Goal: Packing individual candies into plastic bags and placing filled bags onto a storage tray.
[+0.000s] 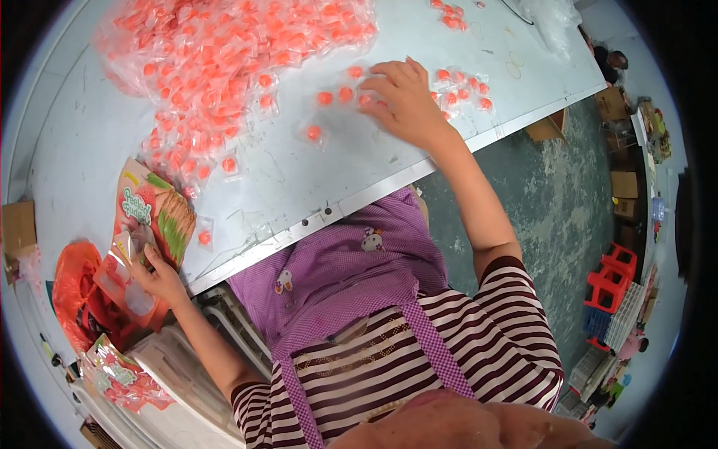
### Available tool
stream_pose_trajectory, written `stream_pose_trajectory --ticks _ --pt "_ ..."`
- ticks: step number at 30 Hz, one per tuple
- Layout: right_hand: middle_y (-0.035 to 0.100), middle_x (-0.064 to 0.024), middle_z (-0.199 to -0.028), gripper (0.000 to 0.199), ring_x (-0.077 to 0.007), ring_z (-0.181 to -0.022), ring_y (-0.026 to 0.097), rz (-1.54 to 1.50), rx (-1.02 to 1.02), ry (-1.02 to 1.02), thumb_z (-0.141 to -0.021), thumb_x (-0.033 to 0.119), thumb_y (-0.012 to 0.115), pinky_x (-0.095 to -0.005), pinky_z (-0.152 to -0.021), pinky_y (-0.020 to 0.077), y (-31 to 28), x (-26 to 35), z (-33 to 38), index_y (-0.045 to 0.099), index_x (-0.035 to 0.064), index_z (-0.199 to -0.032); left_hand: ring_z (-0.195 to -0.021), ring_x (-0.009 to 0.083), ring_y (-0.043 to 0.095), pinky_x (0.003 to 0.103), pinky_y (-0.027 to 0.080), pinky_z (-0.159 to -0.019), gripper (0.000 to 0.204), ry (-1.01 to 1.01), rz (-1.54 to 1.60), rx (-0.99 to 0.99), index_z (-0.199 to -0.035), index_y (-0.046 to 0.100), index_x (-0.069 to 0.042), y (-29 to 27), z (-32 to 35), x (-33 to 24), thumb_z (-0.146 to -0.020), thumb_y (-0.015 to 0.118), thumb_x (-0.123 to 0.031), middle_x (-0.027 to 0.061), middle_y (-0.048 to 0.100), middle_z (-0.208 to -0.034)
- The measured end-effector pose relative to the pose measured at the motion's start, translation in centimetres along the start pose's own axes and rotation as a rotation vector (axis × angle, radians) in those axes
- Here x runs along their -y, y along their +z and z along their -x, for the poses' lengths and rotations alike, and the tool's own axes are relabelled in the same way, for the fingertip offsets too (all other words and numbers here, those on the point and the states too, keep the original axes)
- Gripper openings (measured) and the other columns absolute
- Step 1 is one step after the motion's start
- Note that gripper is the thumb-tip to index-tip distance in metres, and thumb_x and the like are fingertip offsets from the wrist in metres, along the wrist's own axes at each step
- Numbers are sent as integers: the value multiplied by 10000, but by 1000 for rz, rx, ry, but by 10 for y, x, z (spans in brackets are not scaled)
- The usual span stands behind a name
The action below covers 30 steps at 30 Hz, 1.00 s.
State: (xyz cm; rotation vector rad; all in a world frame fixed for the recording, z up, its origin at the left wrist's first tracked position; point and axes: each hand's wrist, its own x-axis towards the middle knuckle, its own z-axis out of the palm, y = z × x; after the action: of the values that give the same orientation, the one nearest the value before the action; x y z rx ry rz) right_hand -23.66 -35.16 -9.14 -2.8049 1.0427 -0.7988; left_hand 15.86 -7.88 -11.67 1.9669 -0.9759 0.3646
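Head view: I am seeing small wrapped red sweets lying around 12 o'clock on the surface, spread loosely, presumably so that each is easy to pick out. My right hand is hovering palm-down at 1 o'clock, its grip half curled over the nearest ones; I cannot tell whether the fingers are pinching any. Between 8 and 9 o'clock, my left hand is pinching a clear-windowed pouch, thumb in front and fingers apparently behind, probably for steadiness. A printed pouch is showing just beyond at 9 o'clock; I cannot tell whether that grip is including it. Toward 11 o'clock, a big heap of sweets is spreading along the surface. Outward at 8 o'clock, a red bag is hanging near the edge.
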Motion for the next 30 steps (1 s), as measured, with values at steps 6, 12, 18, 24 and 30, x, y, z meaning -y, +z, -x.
stream_pose_trajectory --ticks 6,12,18,24,30 --pt "508 -63 -1142 236 -229 -1117 458 17 24 5 -843 224 566 -503 -1048 210 28 5 -16 553 117 -1053 -845 200 550 305 450 -769 212 21 -82 60 -969 574 67 -2 0 6 -885 570 -127 132 584 -956" --pt "513 -64 -1151 242 -224 -1146 446 79 153 82 -852 243 547 -512 -1048 205 18 -11 -13 544 108 -1052 -841 218 549 310 449 -766 195 62 -41 25 -936 567 65 -2 -4 3 -881 573 -122 136 580 -948" --pt "468 -134 -1252 395 -297 -1204 398 119 113 16 -849 292 550 -511 -1053 197 22 30 -16 501 51 -1159 -865 227 529 321 420 -794 196 -29 -32 21 -925 564 43 -2 -1 -12 -881 574 -147 124 566 -921" --pt "326 -176 -1386 565 -309 -1299 289 15 208 -33 -885 323 494 -471 -1082 163 62 76 -14 336 -7 -1314 -888 254 545 324 436 -700 177 -11 -52 49 -841 527 27 -3 1 2 -862 577 -141 178 429 -1333" --pt "298 -160 -1409 550 -303 -1322 251 -148 196 -31 -897 336 474 -437 -1097 161 69 84 -27 314 46 -1335 -873 238 535 312 429 -722 184 12 -1 18 -856 537 26 -3 -1 -7 -872 574 -154 150 460 -1150"
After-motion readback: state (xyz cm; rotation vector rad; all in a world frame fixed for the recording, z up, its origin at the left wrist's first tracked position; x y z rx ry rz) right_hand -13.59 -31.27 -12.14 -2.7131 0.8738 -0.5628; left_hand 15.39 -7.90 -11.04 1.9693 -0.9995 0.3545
